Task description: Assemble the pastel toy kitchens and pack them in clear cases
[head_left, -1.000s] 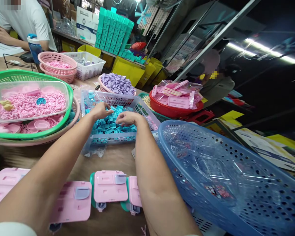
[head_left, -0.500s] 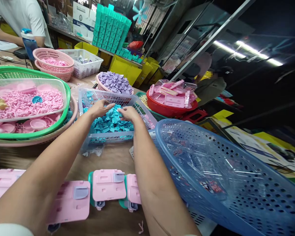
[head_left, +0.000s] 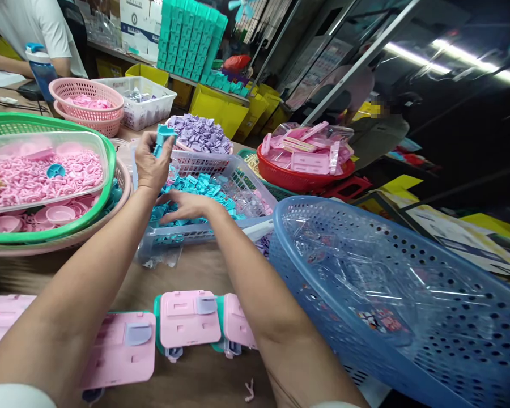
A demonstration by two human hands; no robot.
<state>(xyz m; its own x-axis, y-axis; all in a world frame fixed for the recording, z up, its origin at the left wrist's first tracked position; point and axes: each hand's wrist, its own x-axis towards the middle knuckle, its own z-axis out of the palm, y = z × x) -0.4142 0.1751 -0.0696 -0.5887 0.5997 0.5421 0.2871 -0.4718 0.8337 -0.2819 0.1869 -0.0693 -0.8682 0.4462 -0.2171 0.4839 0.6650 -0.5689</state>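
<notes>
My left hand (head_left: 151, 161) is raised above the clear basket (head_left: 204, 229) of small turquoise parts (head_left: 204, 187), its fingers pinched on a few turquoise parts (head_left: 164, 136). My right hand (head_left: 185, 207) lies low in the same basket, fingers spread over the turquoise pile and touching it. On the table near me lie pink toy cases (head_left: 189, 317) with grey-blue latches and turquoise edges, in a row under my forearms.
A large blue perforated basket (head_left: 386, 294) with clear bags stands at the right. Green and pink baskets (head_left: 51, 226) of pink parts sit left. Behind are a lilac-parts basket (head_left: 199, 133), a red basin (head_left: 301, 184), and a seated person in white (head_left: 29, 28).
My left hand has lifted out of the basket with turquoise parts in its fingers. My right hand has slid leftward and nearer across the pile. The camera shifted slightly.
</notes>
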